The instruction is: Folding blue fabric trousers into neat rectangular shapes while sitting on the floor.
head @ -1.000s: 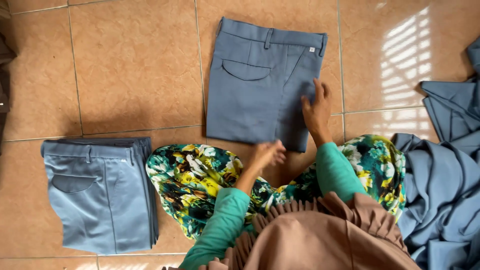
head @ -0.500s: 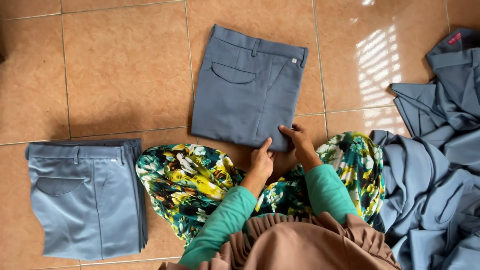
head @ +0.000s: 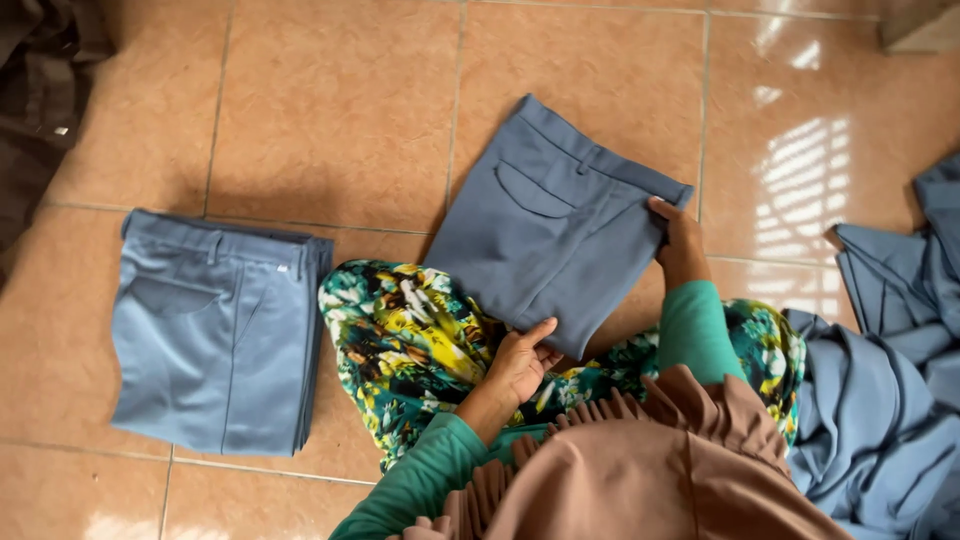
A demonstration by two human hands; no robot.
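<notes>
Folded grey-blue trousers lie tilted, partly on the tiled floor and partly over my flower-patterned lap. My left hand grips their near bottom edge. My right hand holds their right waistband corner. A stack of folded blue trousers rests on the floor to my left, apart from both hands.
A heap of loose blue cloth lies at the right. Dark fabric sits in the far left corner. A pale edge shows at the top right. Orange floor tiles stretch ahead.
The folded trousers have been pulled toward me and turned, now tilted and partly over my lap. My right hand shifted from the bottom edge to the right waistband corner.
</notes>
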